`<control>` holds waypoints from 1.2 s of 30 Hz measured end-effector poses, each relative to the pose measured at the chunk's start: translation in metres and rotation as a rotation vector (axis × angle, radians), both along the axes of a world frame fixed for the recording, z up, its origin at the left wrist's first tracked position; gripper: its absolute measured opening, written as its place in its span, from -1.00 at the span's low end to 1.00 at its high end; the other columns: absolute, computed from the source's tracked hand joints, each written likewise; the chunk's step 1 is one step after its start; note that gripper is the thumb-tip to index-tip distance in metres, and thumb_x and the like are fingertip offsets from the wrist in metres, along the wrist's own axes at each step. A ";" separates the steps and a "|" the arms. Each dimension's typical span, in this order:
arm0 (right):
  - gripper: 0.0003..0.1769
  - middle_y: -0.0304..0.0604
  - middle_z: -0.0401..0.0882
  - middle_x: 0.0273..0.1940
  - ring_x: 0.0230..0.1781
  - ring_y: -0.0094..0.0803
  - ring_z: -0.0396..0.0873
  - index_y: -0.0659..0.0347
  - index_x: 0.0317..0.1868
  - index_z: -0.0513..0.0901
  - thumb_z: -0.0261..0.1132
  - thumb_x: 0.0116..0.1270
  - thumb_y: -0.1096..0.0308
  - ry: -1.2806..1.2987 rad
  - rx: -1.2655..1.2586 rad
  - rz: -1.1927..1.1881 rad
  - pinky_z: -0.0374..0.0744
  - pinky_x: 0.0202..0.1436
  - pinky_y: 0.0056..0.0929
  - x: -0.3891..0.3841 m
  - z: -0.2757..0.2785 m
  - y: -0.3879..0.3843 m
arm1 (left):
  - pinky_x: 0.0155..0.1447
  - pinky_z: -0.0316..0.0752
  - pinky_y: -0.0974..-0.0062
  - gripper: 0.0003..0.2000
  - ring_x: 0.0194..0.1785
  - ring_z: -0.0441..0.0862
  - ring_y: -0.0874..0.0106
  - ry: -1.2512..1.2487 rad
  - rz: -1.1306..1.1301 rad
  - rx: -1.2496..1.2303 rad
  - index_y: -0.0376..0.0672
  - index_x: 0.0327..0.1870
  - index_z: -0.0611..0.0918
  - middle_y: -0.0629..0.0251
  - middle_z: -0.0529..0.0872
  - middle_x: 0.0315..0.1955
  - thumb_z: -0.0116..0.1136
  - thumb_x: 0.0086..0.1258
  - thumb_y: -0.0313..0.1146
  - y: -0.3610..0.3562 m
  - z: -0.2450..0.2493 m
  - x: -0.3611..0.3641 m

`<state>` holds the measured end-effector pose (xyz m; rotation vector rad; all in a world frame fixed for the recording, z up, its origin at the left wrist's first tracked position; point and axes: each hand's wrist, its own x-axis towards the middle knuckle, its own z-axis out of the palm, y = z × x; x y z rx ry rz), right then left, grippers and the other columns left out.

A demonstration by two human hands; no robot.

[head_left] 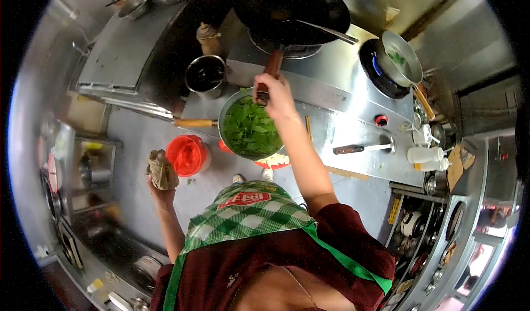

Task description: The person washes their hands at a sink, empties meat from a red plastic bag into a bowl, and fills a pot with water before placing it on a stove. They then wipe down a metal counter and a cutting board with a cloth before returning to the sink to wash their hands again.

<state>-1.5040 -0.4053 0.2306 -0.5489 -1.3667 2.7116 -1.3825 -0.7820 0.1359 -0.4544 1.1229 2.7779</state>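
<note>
My right hand (274,97) is closed around the brown wooden handle of a large black wok (326,21). The wok sits on the stove at the top of the view, and a long metal utensil (326,30) rests across it. Just below my right hand is a pan of green leaves (248,128), its pale wooden handle (196,122) pointing left. My forearm and hand overlap part of that pan. Off to the left, my left hand (162,194) grips a crumpled brownish cloth (160,170), held apart from the pans.
A red bucket (185,156) stands beside the cloth. Left of the wok are a dark-filled metal pot (206,74) and a bottle (208,37). A smaller pan (398,57) tilts over a lit burner at right. A ladle (364,148) and squeeze bottles (425,155) occupy the right counter.
</note>
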 end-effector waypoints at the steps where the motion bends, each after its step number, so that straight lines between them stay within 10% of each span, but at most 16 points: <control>1: -0.77 -0.16 0.44 -0.59 -0.69 -0.40 0.43 0.23 -0.35 0.33 0.21 0.02 0.42 0.029 0.011 0.059 0.38 -0.70 -0.45 -0.001 -0.006 0.008 | -0.11 0.48 0.36 -0.45 -0.11 0.52 0.29 -0.018 -0.002 -0.005 -0.17 0.13 0.32 0.17 0.50 -0.05 -0.17 0.21 0.03 -0.006 -0.002 0.006; 14: -0.45 -0.13 0.54 -0.38 -0.44 -0.37 0.51 0.24 -0.15 0.44 0.03 0.21 -0.14 -0.138 0.064 0.193 0.46 -0.47 -0.40 -0.009 -0.017 0.046 | 0.15 0.35 0.27 -0.48 0.08 0.42 0.25 -0.116 0.182 0.143 -0.20 0.13 0.35 0.14 0.45 0.03 -0.15 0.24 -0.01 -0.011 -0.030 -0.042; 19: -0.75 -0.24 0.45 -0.41 -0.40 -0.44 0.39 0.15 -0.30 0.38 0.04 0.25 0.13 -0.227 0.013 -0.417 0.37 -0.40 -0.35 0.038 -0.069 0.058 | 0.15 0.36 0.30 -0.48 0.06 0.45 0.26 -0.044 0.163 0.038 -0.23 0.11 0.35 0.12 0.46 0.02 -0.08 0.23 -0.04 -0.045 -0.021 -0.074; 23: -0.76 -0.22 0.46 -0.44 -0.51 -0.52 0.38 0.22 -0.11 0.41 0.06 0.19 0.43 0.041 0.590 -0.131 0.33 -0.49 -0.59 0.071 -0.016 -0.071 | 0.05 0.41 0.39 -0.58 -0.09 0.54 0.39 -0.021 0.079 -0.038 -0.21 0.05 0.41 0.20 0.55 -0.10 0.01 0.22 -0.18 -0.067 0.012 -0.121; 29: -0.36 -0.07 0.29 0.09 0.11 -0.30 0.28 0.21 0.19 0.28 0.29 0.05 0.43 0.590 1.009 0.326 0.29 0.12 -0.38 -0.044 0.016 -0.286 | 0.12 0.29 0.49 -0.45 0.02 0.43 0.32 0.160 -0.240 -0.698 -0.33 0.07 0.40 0.15 0.51 -0.05 0.06 0.18 -0.06 -0.097 0.051 -0.210; 32: -0.36 -0.05 0.29 0.08 0.12 -0.25 0.27 0.23 0.16 0.31 0.31 0.01 0.43 0.606 0.849 0.296 0.25 0.17 -0.36 -0.116 0.022 -0.356 | 0.23 0.13 0.45 -0.34 0.15 0.29 0.35 0.559 -0.218 -0.582 -0.36 0.09 0.37 0.04 0.43 0.02 -0.19 0.28 0.16 -0.099 0.084 -0.255; 36: -0.54 -0.09 0.47 -0.09 -0.05 -0.29 0.44 0.26 -0.01 0.47 0.28 0.00 0.45 0.593 0.866 0.256 0.36 0.07 -0.39 -0.212 0.049 -0.380 | 0.15 0.21 0.45 -0.31 0.06 0.35 0.32 0.258 -0.319 -0.549 -0.23 0.02 0.46 0.08 0.46 -0.05 -0.52 0.31 0.23 -0.146 0.141 -0.316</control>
